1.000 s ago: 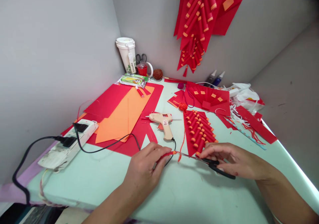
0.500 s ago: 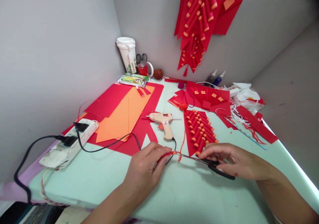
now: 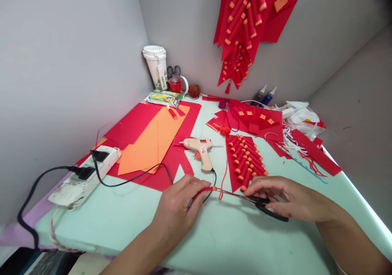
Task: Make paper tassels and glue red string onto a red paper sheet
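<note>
My left hand (image 3: 183, 201) pinches a small red paper roll (image 3: 206, 189) with an orange band at its right end. In my right hand (image 3: 283, 197) is a pair of scissors (image 3: 272, 213) with black handles. Their blade tips reach the roll's orange end. An orange-red yarn (image 3: 225, 181) hangs in a loop by the tips and leads up to a small yarn ball (image 3: 225, 130). Just beyond my right hand lies a red panel covered with red paper rolls (image 3: 247, 160). My fingers hide most of the held roll.
A glue gun (image 3: 200, 149) lies beyond my hands, its cable running left. Red and orange sheets (image 3: 141, 148) and a power strip (image 3: 84, 177) are on the left. Yarn scraps and red paper strips (image 3: 317, 152) lie right. A white cup (image 3: 155, 67) stands at the back.
The yarn loop by the scissor tips hangs slightly lower. Both hands have hardly moved and keep hold of the same things.
</note>
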`<action>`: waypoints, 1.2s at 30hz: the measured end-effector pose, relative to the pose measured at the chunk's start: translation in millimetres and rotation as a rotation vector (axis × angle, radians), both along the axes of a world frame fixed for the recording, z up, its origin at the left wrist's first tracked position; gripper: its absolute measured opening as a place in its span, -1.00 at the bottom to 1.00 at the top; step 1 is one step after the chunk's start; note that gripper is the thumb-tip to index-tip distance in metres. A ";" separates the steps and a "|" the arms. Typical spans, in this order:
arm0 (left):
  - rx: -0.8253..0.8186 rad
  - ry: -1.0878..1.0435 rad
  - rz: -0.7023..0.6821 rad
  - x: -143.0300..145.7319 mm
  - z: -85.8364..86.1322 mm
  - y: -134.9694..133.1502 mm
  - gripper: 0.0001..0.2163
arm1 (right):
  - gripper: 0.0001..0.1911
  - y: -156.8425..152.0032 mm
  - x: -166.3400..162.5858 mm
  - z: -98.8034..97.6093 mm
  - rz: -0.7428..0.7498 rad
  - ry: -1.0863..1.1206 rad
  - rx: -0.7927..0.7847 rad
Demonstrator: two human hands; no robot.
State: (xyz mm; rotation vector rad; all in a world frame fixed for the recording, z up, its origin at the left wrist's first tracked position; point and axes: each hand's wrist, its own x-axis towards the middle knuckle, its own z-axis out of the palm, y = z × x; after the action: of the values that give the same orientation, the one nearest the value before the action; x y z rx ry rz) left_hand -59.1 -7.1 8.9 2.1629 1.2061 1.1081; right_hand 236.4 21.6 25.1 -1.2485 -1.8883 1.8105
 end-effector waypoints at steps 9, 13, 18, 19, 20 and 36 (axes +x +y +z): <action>-0.157 -0.008 0.007 -1.1 -3.1 -0.7 -0.85 | -0.61 -4.2 -5.9 13.6 0.050 -0.146 0.126; -0.216 0.016 0.020 -0.9 -1.8 -0.6 -0.85 | -0.60 -4.5 -10.3 19.7 0.059 -0.211 0.183; -0.264 0.018 0.026 -1.8 1.6 -1.5 -0.84 | -0.58 -5.7 -6.4 17.0 0.030 -0.194 0.178; -0.263 0.014 0.026 -2.1 1.8 -1.6 -0.84 | -0.58 -5.6 -4.7 15.9 0.027 -0.175 0.172; -0.259 0.011 0.025 -2.4 1.7 -1.6 -0.84 | -0.59 -5.4 -3.1 14.8 0.025 -0.160 0.172; -0.074 -0.011 0.029 -0.9 -1.0 -2.7 -0.83 | -0.59 -3.0 -7.0 16.7 0.095 -0.213 0.199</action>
State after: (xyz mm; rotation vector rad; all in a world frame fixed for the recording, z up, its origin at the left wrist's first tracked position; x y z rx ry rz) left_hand -60.0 -9.7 7.9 2.0883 1.2574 1.0685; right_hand 229.4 18.6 41.8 -1.3461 -2.2148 1.5374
